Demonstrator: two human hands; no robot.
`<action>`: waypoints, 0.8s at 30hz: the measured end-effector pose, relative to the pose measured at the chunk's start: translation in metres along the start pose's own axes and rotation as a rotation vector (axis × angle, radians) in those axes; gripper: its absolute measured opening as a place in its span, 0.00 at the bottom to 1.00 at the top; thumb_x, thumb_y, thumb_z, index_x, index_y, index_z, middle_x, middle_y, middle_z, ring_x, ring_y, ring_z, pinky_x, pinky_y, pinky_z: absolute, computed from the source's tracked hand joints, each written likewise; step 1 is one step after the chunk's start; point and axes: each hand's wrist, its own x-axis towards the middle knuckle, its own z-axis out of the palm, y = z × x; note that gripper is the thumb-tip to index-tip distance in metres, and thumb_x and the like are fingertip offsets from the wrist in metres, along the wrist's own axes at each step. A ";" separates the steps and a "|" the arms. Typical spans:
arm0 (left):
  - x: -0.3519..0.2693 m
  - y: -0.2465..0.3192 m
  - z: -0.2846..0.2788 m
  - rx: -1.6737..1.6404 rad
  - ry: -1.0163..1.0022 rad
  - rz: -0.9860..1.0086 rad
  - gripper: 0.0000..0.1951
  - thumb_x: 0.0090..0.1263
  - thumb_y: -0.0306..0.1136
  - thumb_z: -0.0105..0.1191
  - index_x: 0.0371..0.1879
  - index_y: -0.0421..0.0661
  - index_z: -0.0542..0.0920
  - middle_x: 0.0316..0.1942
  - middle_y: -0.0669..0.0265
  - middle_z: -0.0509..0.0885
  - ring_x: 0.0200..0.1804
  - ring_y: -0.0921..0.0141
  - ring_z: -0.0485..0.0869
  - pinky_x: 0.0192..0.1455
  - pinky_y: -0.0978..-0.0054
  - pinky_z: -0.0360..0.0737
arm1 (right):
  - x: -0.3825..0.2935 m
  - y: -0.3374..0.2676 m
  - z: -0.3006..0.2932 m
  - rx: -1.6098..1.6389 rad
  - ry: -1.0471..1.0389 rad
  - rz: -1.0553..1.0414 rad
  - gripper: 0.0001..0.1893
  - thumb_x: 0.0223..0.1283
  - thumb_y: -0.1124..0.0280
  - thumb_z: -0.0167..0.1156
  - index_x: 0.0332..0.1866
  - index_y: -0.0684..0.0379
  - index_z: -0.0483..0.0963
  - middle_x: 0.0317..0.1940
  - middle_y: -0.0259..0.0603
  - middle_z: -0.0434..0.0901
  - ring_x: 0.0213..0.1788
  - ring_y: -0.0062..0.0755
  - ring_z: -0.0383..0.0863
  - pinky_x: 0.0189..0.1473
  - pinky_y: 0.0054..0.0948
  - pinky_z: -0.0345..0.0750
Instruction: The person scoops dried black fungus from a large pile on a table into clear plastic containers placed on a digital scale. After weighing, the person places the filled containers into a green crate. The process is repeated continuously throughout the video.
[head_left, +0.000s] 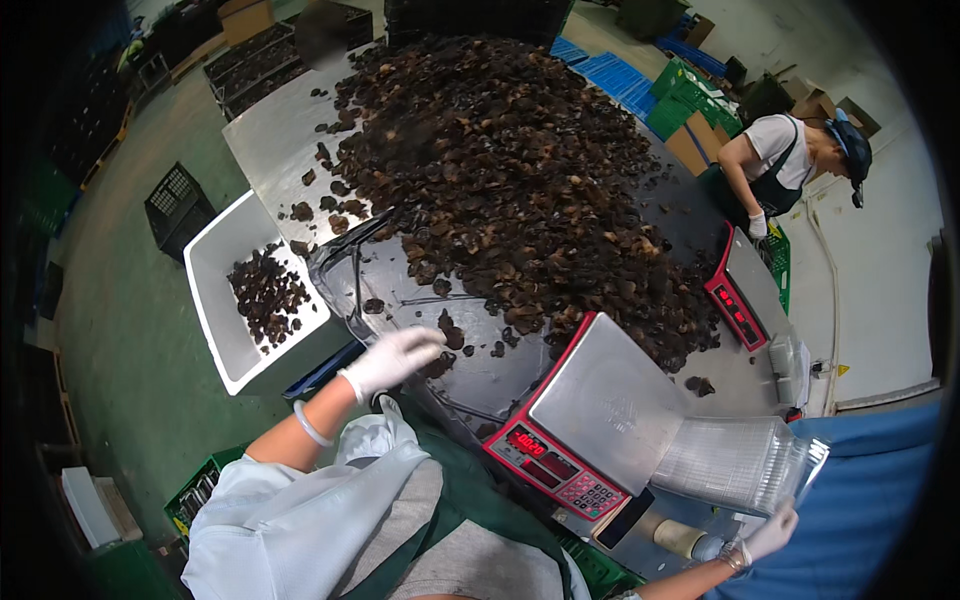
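Observation:
My left hand (394, 361), in a white glove, is over the near edge of the metal table, its fingers close to some loose dark wood-ear mushroom pieces (451, 330); whether it holds any I cannot tell. My right hand (772, 531), also gloved, is at the lower right with its fingers on a clear plastic tray (814, 469) at the end of a nested stack of clear plastic trays (724, 457). Between my hands stands a red digital scale (611, 397) with a bare metal plate and a lit display. A large heap of dark mushrooms (510, 172) covers the table's middle.
A white foam box (217, 322) with dark pieces stands left of the table. A co-worker (787, 161) stands at the right behind a second red scale (739, 292). A phone (624, 517) and a tape roll (679, 538) lie near my right arm. Green crates (690, 97) are behind.

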 end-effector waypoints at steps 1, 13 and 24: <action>0.005 -0.006 -0.017 -0.023 0.030 -0.046 0.14 0.74 0.37 0.53 0.54 0.44 0.80 0.41 0.67 0.84 0.39 0.76 0.82 0.47 0.75 0.80 | -0.003 -0.014 -0.012 0.147 0.113 0.146 0.12 0.69 0.67 0.58 0.36 0.67 0.77 0.33 0.37 0.81 0.35 0.29 0.78 0.42 0.31 0.77; 0.059 -0.060 -0.113 0.086 0.193 -0.030 0.15 0.70 0.35 0.56 0.52 0.43 0.80 0.46 0.60 0.82 0.44 0.67 0.83 0.50 0.73 0.79 | -0.251 -0.148 0.083 -0.226 -0.602 -0.750 0.09 0.48 0.72 0.70 0.34 0.59 0.78 0.36 0.40 0.81 0.51 0.41 0.80 0.69 0.51 0.63; 0.063 -0.112 -0.124 0.445 -0.091 -0.013 0.14 0.62 0.41 0.63 0.41 0.47 0.82 0.33 0.62 0.83 0.37 0.61 0.84 0.42 0.66 0.80 | -0.356 -0.309 0.176 0.327 -0.979 -0.343 0.15 0.59 0.76 0.64 0.52 0.62 0.79 0.47 0.48 0.83 0.49 0.41 0.84 0.53 0.31 0.78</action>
